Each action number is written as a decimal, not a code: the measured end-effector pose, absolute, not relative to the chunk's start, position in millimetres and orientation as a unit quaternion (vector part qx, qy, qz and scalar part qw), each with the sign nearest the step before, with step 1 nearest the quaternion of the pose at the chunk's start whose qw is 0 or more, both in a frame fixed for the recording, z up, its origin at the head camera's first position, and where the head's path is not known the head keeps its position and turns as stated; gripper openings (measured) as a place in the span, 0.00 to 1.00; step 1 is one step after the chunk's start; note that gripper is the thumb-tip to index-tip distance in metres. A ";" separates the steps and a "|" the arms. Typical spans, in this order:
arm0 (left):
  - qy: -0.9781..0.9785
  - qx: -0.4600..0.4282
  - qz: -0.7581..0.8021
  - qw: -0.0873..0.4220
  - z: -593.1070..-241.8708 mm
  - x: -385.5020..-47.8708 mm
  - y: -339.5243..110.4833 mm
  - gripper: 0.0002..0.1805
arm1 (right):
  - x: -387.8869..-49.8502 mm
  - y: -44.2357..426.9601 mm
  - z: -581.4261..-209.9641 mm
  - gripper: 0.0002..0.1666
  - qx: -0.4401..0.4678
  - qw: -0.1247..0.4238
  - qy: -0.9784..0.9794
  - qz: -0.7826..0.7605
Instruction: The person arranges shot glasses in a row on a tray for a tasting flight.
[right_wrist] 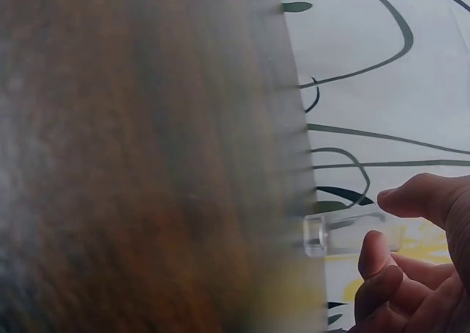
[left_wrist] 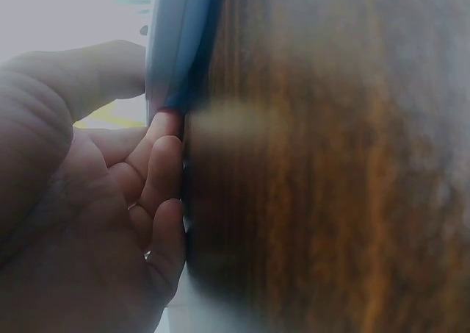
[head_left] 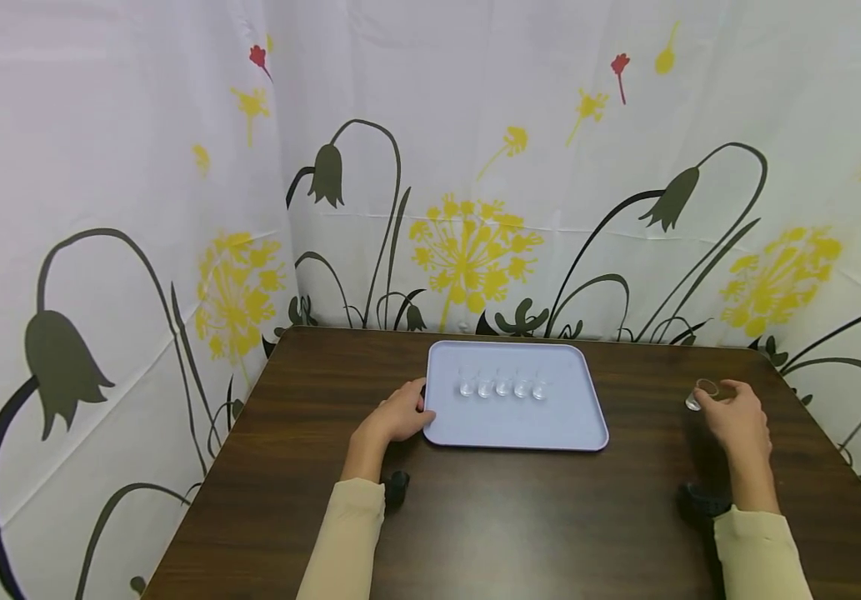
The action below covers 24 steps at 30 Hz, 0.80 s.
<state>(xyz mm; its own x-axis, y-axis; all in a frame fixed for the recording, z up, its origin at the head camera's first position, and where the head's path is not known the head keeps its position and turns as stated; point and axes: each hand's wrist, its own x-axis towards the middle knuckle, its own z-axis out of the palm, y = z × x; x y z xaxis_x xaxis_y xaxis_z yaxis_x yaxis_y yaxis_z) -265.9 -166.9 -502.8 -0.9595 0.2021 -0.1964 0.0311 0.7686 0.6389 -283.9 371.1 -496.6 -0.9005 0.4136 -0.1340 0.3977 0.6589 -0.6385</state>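
A pale blue-lavender tray (head_left: 513,429) lies on the dark wooden table, with a row of several small clear shot glasses (head_left: 503,387) upright on it. My left hand (head_left: 397,412) pinches the tray's left rim. In the left wrist view its thumb (left_wrist: 110,72) lies on the rim's upper side, the other fingers curled at the underside. Far to the right of the tray, my right hand (head_left: 738,421) holds one more clear shot glass (right_wrist: 316,236) between thumb and fingers. That glass is upright, its base close to the tabletop; whether they touch I cannot tell.
The brown table (head_left: 520,517) ends at a white curtain (head_left: 415,75) printed with yellow and grey flowers, at the back and both sides. A dark band (head_left: 396,490) sits at the left wrist and another (head_left: 703,502) at the right.
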 end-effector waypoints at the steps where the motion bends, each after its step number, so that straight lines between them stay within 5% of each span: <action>1: 0.933 0.064 0.332 0.127 -503.4 -266.2 -167.4 0.31 | -284.5 370.6 -497.5 0.49 -0.223 0.010 -0.911 0.347; 24: 0.930 0.111 0.329 0.121 -536.8 -290.2 -183.2 0.27 | -284.8 375.5 -502.9 0.44 -0.191 -0.010 -0.921 0.339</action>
<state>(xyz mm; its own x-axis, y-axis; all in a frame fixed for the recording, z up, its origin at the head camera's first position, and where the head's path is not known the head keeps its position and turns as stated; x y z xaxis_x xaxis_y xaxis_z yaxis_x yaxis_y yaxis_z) -290.2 -183.2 -536.8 -0.9457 0.2870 -0.1524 0.1271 0.7583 0.6393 -284.8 375.5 -502.9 -0.9266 0.3459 -0.1475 0.3589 0.6967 -0.6211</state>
